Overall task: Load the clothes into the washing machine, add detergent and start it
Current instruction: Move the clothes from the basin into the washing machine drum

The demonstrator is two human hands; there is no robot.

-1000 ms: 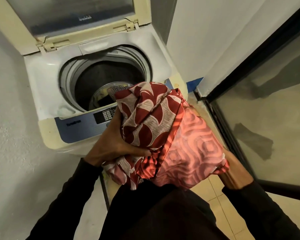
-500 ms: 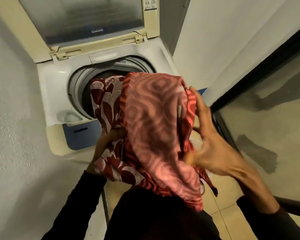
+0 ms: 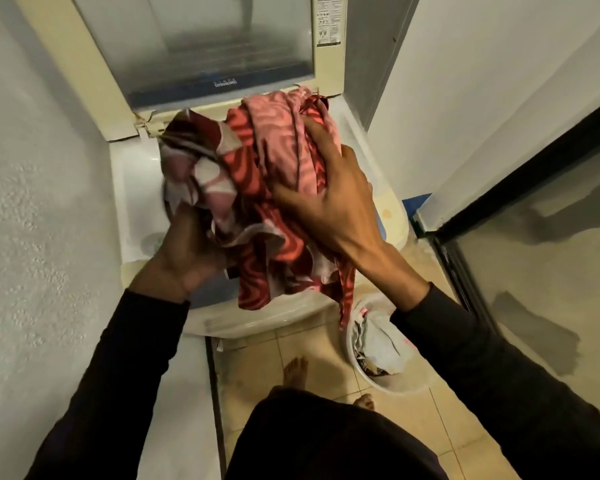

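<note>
A bundle of red, pink and white patterned clothes (image 3: pixel 257 188) hangs over the opening of the top-loading washing machine (image 3: pixel 132 192), whose lid (image 3: pixel 205 46) stands open behind it. My left hand (image 3: pixel 184 254) grips the bundle from below on its left side. Spread across the top right of the bundle, my right hand (image 3: pixel 329 202) presses on the cloth with fairly straight fingers. The bundle hides the drum and most of the control panel. A strip of cloth dangles past the machine's front edge.
On the tiled floor to the right of the machine stands a white laundry basket (image 3: pixel 385 388) with more clothes inside. A white wall (image 3: pixel 42 202) is close on the left, and a dark-framed glass door (image 3: pixel 534 237) on the right. My bare feet (image 3: pixel 295 370) are in front of the machine.
The bundle has risen from in front of the control panel to over the machine's opening. My right hand left the bundle's underside and now lies on top of it.
</note>
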